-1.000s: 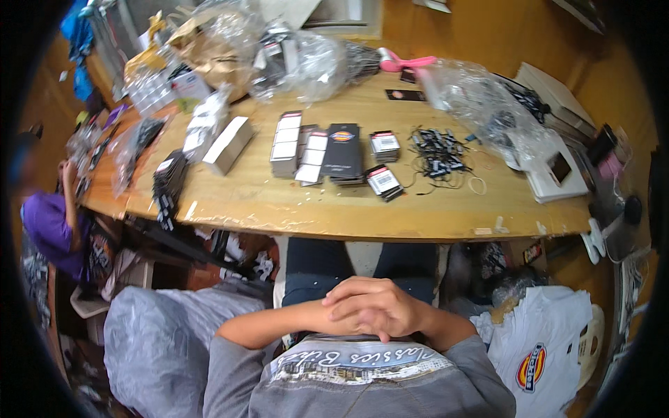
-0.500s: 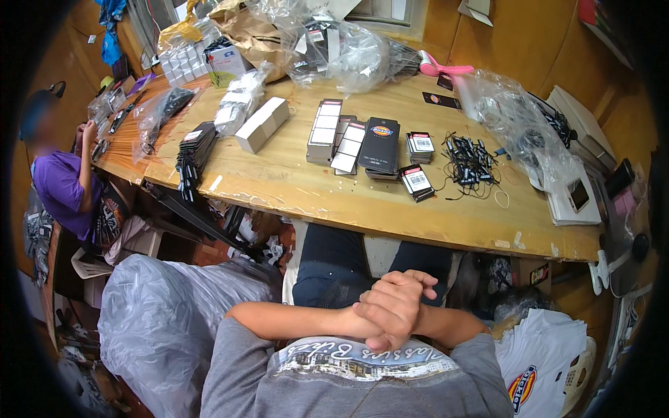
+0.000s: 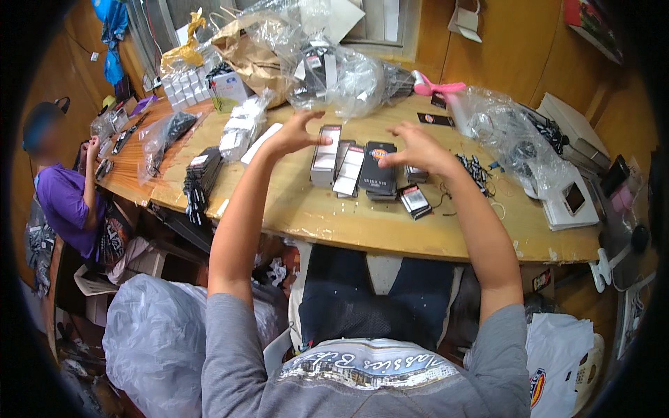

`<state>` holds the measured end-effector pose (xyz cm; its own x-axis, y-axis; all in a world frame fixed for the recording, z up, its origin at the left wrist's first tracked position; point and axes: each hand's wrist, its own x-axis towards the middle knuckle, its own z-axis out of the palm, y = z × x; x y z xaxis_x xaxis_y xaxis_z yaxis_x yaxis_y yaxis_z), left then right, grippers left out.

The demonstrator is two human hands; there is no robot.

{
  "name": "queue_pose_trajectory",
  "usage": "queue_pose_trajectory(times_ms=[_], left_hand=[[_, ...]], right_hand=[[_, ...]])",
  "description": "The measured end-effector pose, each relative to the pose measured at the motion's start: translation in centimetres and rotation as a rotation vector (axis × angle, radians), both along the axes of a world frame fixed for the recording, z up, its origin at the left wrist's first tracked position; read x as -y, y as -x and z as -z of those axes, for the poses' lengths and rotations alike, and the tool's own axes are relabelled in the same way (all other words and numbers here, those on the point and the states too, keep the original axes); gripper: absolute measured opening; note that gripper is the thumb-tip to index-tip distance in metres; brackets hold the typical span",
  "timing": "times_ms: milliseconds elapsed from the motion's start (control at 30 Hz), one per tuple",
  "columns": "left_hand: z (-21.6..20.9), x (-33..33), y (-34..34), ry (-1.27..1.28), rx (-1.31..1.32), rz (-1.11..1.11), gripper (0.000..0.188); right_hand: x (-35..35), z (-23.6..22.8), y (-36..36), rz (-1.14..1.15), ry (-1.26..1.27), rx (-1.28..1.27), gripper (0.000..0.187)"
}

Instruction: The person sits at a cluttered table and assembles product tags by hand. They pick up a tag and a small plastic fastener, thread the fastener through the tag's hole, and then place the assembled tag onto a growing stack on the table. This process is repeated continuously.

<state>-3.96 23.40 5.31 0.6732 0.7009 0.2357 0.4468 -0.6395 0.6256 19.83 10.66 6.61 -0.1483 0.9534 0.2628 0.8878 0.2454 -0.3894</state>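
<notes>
Both my arms reach over the wooden table, hands apart. My left hand is open, thumb and fingers spread, beside a tall stack of white-and-black tags. My right hand is open too, its thumb over the top of a stack of black hang tags; whether it touches them I cannot tell. Between these stacks lies a leaning pile of white-labelled tags. Nearer the table edge is a small stack of barcode tags. Another small stack is partly hidden under my right hand.
Tangled black strings lie right of my right forearm. Clear plastic bags and a phone are at the right. Strung black tags lie at the left. A person in purple works at the far left. A plastic-covered bundle stands beside me.
My hands, clasped together near my lap before, have parted and reached forward over the stacks on the table. The tags have not visibly moved.
</notes>
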Motion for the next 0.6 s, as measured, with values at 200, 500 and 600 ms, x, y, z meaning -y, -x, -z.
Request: queue_pose_trajectory(times_ms=[200, 500, 600], left_hand=[[1.7, -3.6, -1.5, 0.084, -0.233, -0.012, 0.085], [1.4, -1.2, -1.8, -0.277, -0.005, -0.158, 0.068], [0.8, 0.3, -2.5, 0.012, 0.48, -0.226, 0.04]], right_hand=[[-3.1, 0.4, -0.5, 0.021, 0.212, 0.078, 0.067], [-4.3, 1.7, -0.4, 0.096, 0.084, -0.163, 0.045], [-4.8, 2.0, -1.0, 0.071, 0.178, -0.512, 0.037]])
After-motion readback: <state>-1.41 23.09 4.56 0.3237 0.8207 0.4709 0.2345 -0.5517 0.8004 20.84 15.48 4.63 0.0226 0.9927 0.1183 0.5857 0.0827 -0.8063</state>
